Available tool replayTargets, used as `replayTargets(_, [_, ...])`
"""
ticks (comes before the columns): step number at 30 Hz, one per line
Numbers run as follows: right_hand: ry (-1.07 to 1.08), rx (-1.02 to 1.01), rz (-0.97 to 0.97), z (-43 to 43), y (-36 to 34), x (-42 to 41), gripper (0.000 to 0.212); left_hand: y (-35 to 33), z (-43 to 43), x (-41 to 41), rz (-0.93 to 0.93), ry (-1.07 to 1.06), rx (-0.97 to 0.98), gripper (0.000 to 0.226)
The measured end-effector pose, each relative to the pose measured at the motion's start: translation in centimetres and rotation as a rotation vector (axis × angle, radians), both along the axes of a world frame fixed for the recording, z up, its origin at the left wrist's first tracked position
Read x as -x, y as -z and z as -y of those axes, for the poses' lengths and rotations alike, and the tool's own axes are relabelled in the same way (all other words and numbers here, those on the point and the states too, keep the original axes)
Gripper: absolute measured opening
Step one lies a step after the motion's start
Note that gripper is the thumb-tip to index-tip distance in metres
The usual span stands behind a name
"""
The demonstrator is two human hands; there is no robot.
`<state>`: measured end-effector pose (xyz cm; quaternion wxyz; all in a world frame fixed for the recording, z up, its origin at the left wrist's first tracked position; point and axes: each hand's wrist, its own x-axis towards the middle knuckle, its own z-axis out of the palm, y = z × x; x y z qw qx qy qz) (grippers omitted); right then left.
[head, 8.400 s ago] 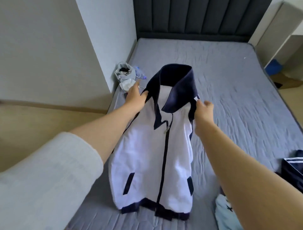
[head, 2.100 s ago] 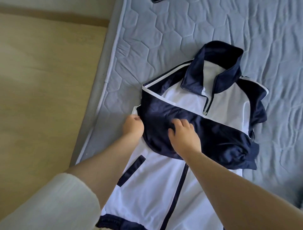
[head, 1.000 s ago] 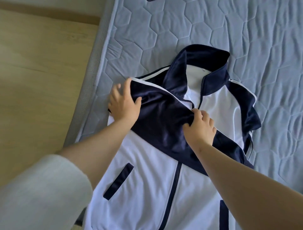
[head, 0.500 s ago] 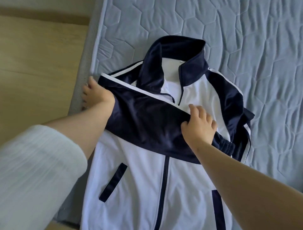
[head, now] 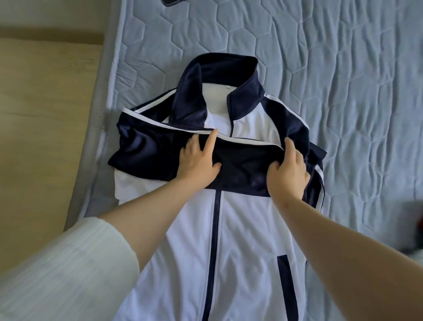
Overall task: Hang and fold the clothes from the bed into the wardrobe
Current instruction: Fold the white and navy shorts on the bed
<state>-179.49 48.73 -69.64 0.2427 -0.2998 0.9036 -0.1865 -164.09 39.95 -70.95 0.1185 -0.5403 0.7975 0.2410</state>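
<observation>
A white and navy zip jacket (head: 247, 240) lies front-up on the grey quilted mattress (head: 343, 68), collar pointing away from me. Its navy sleeves (head: 155, 151) are folded across the chest. My left hand (head: 199, 160) presses flat on the middle of the folded sleeve, fingers straight and spread. My right hand (head: 288, 169) rests flat on the sleeve near the jacket's right shoulder, thumb spread towards the left hand. The jacket's hem is out of frame below.
The mattress edge (head: 100, 128) runs along the left, close to the jacket, with wooden floor (head: 45, 114) beyond it. A dark item (head: 171, 1) peeks in at the top edge. Another dark thing (head: 417, 220) lies at the right edge.
My left hand moved from the jacket's left shoulder edge to the middle of the folded sleeve. My right hand slid right along the sleeve towards the right shoulder.
</observation>
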Motion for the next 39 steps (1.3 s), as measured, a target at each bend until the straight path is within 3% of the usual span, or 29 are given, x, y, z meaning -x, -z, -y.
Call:
replayTargets(2, [0.240, -0.018, 0.001, -2.6, 0.5, 1.0, 0.056, -0.5, -1.9, 1.1, -0.070, 0.039, 0.194, 0.061])
replayTargets(3, [0.368, -0.042, 0.037, -3.8, 0.7, 1.7, 0.055, -0.8, -2.8, 2.0, -0.179, 0.059, 0.195, 0.054])
replayTargets(6, [0.632, -0.157, 0.250, -6.7, 1.6, 3.6, 0.060, -0.9, -5.1, 4.8, -0.391, 0.225, -0.049, 0.045])
replayTargets(8, [0.678, -0.195, 0.389, -7.9, 2.2, 4.3, 0.055, 0.1, -6.0, 6.6, -0.272, 0.331, -0.161, 0.053])
replayTargets(12, [0.716, -0.151, 0.635, -8.9, 3.2, 4.9, 0.008, 1.7, -6.8, 9.1, 0.066, 0.387, -0.252, 0.062])
replayTargets(16, [0.830, 0.051, 0.556, -9.2, 2.2, 5.8, 0.017, 1.8, -7.1, 9.7, 0.130, 0.369, -0.272, 0.062])
replayTargets(19, [0.876, 0.221, 0.418, -8.4, 0.5, 7.0, 0.007, 1.3, -7.1, 9.7, 0.126, 0.332, -0.314, 0.060])
replayTargets(23, [0.639, 0.394, 0.101, -6.9, -3.1, 9.4, 0.011, 0.0, -7.0, 10.0, -0.126, 0.037, -0.346, 0.049])
replayTargets(27, [0.250, 0.586, 0.115, -5.6, -6.7, 8.3, 0.024, -2.6, -6.2, 10.4, -0.578, -0.647, -0.511, 0.026])
replayTargets(30, [-0.230, 0.589, -0.078, -5.7, -7.8, 5.4, 0.020, -4.6, -5.4, 9.1, -0.870, -1.080, -0.754, 0.031])
replayTargets(32, [-0.511, 0.490, -0.186, -6.5, -6.9, 3.7, 0.014, -5.0, -5.1, 7.3, -1.033, -1.279, -0.827, 0.044])
replayTargets(35, [-0.847, -0.010, -0.097, -8.4, -4.2, 1.9, 0.018, -4.4, -5.0, 4.5, -1.110, -1.449, -0.832, 0.060])
replayTargets(37, [-0.917, -0.235, 0.004, -9.7, -2.4, 1.4, 0.028, -3.9, -5.2, 3.3, -1.085, -1.520, -0.843, 0.069])
replayTargets(39, [-0.883, -0.286, 0.050, -10.2, -1.6, 1.0, 0.030, -3.6, -5.7, 2.7, -1.015, -1.539, -0.806, 0.066])
